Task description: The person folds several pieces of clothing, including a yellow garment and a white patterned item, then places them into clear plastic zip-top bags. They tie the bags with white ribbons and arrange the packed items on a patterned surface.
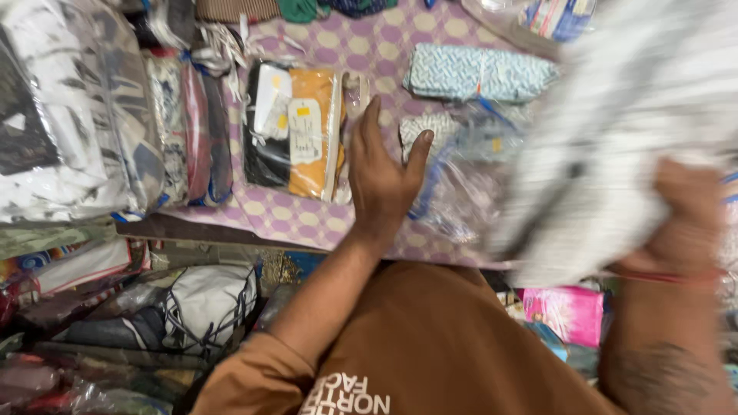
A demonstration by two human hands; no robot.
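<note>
2 hands sort packets: left hand (382, 180), fingers spread, presses the cloth (369, 54); right hand (684, 219) clamps a blurred white bundle (607, 138), needing a free spot.

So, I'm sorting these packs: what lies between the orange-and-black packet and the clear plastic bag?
In the head view, the left hand rests flat on the dotted cloth between the orange-and-black packet and the clear plastic bag.

A clothing shop: plastic-wrapped garment packs (296, 127) crowd everywhere.

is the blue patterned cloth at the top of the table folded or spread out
Folded. The blue patterned cloth lies as a compact flat rectangle on the dotted table cover.
</note>
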